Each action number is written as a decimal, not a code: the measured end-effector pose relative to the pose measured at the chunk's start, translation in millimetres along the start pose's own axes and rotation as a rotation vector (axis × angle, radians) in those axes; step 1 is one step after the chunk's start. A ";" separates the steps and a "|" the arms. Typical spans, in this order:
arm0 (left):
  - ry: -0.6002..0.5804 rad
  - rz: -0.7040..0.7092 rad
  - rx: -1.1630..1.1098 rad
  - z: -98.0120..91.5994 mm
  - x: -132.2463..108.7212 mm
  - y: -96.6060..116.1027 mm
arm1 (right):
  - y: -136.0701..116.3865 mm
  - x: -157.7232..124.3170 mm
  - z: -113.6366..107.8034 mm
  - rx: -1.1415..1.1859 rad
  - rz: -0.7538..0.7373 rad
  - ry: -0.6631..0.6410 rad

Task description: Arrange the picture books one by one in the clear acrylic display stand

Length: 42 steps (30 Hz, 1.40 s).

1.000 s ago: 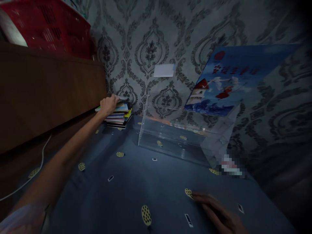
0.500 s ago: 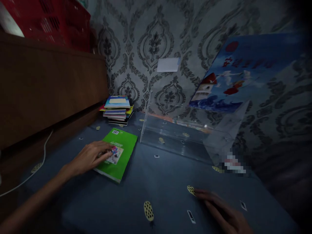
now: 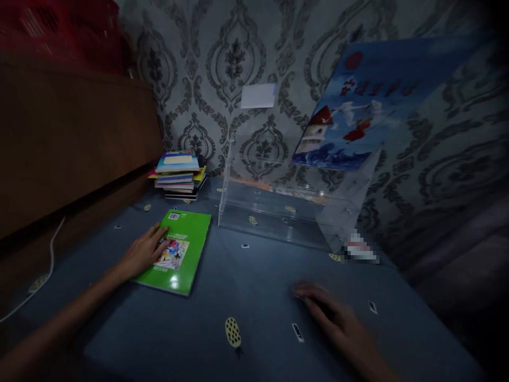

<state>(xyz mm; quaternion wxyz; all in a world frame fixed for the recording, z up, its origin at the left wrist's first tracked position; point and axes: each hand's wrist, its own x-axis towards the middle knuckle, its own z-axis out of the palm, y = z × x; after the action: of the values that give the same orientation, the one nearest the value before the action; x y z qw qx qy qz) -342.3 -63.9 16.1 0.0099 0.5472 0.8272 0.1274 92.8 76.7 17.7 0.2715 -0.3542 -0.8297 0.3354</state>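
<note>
A green book [image 3: 194,244] with a barcode and a small colourful picture lies flat on the blue patterned cloth [image 3: 254,323]. My left hand [image 3: 145,252] rests on its left side, fingers spread over the cover and touching the picture's left edge. My right hand [image 3: 334,313] is low over the cloth on the right, holding nothing, its thumb a little apart from its stretched fingers. Behind the hands stands a clear acrylic book rack [image 3: 278,233]. A blue picture book [image 3: 358,116] leans in the rack's right side, its cover facing me.
Beyond the green book is a stack of books [image 3: 177,178] against the wall. A brown wooden cabinet [image 3: 71,143] runs along the left, with a red plastic basket [image 3: 71,37] on top. A white cable [image 3: 51,254] hangs at the left. A blurred-out object [image 3: 360,248] lies beside the rack.
The view has shifted, so the scene sits further left. My left hand has drawn back toward the book's left edge, uncovering more of the picture. My right hand's fingertips now cover a printed pineapple.
</note>
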 end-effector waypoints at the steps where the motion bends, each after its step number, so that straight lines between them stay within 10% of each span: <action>1: -0.005 0.010 -0.006 -0.9 -4.8 1.4 | -3.6 4.0 4.7 0.013 -0.032 -0.029; 16: -0.064 0.136 -0.440 13.7 -60.1 55.8 | -56.4 17.8 62.9 -0.022 -0.196 -0.264; 29: -0.496 -0.566 -1.324 -23.2 -22.8 119.6 | -37.0 10.5 60.1 0.137 -0.101 -0.085; 35: -0.411 -0.492 -1.302 -40.1 -7.4 150.9 | -25.8 17.6 55.7 0.584 0.168 0.043; 42: -0.177 -0.077 -1.244 -94.2 4.0 198.4 | -27.5 40.7 8.2 0.902 0.151 0.011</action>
<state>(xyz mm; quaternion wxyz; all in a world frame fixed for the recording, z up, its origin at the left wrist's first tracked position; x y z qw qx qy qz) -179.5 -5.9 151.7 0.3993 0.4174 0.6134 0.5386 51.5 90.6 41.8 0.3779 -0.2617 -0.5711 0.6801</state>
